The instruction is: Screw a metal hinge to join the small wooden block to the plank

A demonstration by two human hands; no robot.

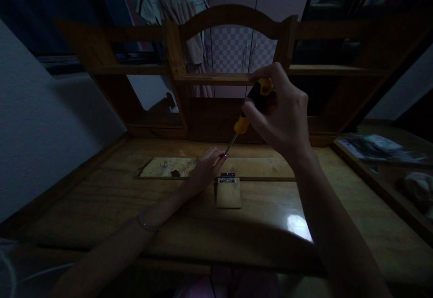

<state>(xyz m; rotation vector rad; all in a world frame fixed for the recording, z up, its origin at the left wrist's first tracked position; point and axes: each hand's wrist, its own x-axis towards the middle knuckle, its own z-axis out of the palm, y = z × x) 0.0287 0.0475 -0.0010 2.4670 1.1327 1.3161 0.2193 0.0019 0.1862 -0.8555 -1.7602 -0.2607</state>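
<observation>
Screwdriver (248, 110) is gripped by closed right hand (282, 113), tilted toward hinge (228, 178) on small board (228, 193). Its tip is steadied by left hand (206, 167), fingers pinched.

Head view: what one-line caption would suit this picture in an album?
Right hand grips a yellow-black screwdriver, its tip steadied by the left hand, above a hinge on a small board.

Bare desktop (111, 198) left of the hinge (228, 179); shelf unit (176, 63) blocks behind.
</observation>
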